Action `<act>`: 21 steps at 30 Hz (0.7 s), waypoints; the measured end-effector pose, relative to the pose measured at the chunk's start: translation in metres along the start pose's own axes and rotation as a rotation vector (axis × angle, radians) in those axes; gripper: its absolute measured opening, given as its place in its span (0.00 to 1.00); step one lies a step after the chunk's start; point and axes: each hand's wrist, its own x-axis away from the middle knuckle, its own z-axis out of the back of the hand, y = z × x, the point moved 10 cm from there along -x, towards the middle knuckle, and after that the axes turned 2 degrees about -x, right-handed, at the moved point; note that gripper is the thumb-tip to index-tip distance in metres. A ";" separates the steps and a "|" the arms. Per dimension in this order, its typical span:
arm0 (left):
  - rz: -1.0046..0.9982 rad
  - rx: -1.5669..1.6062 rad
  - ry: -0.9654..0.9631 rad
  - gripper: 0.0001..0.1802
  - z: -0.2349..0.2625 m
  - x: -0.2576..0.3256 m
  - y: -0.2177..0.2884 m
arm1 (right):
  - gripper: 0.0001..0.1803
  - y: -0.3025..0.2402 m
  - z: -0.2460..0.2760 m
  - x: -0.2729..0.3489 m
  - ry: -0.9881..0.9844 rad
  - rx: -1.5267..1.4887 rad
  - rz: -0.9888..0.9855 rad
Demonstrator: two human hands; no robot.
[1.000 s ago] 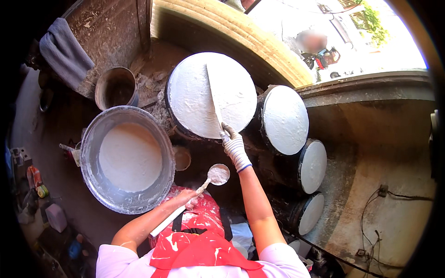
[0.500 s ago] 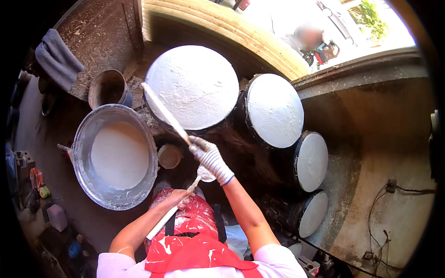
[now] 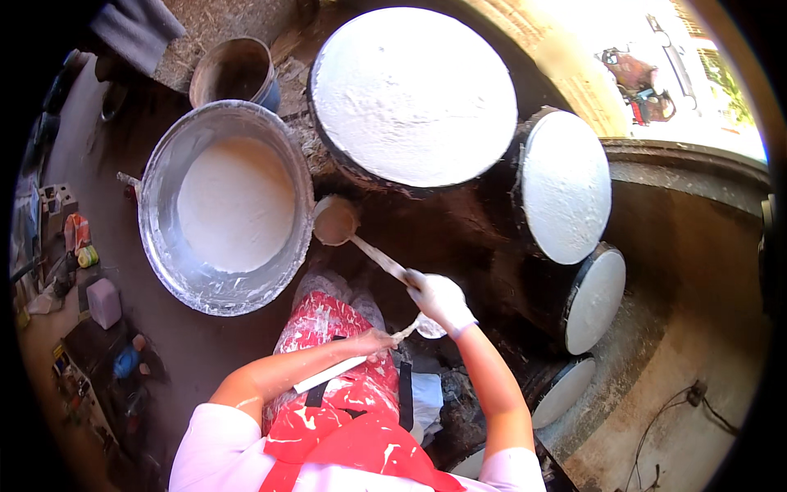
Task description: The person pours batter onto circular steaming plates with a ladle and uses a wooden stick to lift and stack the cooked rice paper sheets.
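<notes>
My right hand [image 3: 443,302], in a striped glove, is closed round a long flat stick [image 3: 379,258] smeared white. The stick's far end dips into a small round bowl [image 3: 334,221] beside the large metal basin [image 3: 153,246], which holds white liquid. Bare and closed, my left hand [image 3: 373,342] grips a ladle [image 3: 329,375] across my red apron. The ladle's small white-coated head shows just below my right wrist. Ahead lies a big round drum top [image 3: 414,94] covered in white paste.
Smaller white-topped round drums [image 3: 566,189] curve down the right side. An empty-looking bucket [image 3: 234,70] stands behind the basin, near a hanging grey cloth [image 3: 139,33]. Cables [image 3: 695,394] hang at the lower right. Mixed items, including a pink block [image 3: 103,302], line the left.
The stick has swung from over the big drum top down into the small bowl. My view has shifted, so the drums and basin sit higher and farther right. Both hands keep their hold.
</notes>
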 end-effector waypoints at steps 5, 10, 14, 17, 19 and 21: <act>0.035 0.166 -0.013 0.14 0.023 0.021 -0.016 | 0.22 -0.001 -0.133 -0.172 -0.034 0.165 -0.045; 0.070 0.093 0.017 0.16 0.054 0.030 -0.032 | 0.28 0.017 -0.160 -0.176 -0.110 0.168 -0.104; 0.064 -0.006 -0.069 0.16 0.047 0.049 -0.004 | 0.16 -0.003 -0.049 -0.073 -0.133 0.146 -0.109; 0.064 -0.171 -0.084 0.14 0.038 0.051 0.014 | 0.17 -0.013 0.033 0.028 0.031 -0.134 -0.054; 0.073 -0.227 -0.095 0.15 0.031 0.058 0.031 | 0.21 0.008 0.047 0.086 -0.037 -0.115 -0.272; 0.006 -0.335 -0.119 0.16 0.028 0.058 0.046 | 0.24 0.022 0.056 0.143 -0.150 0.061 -0.467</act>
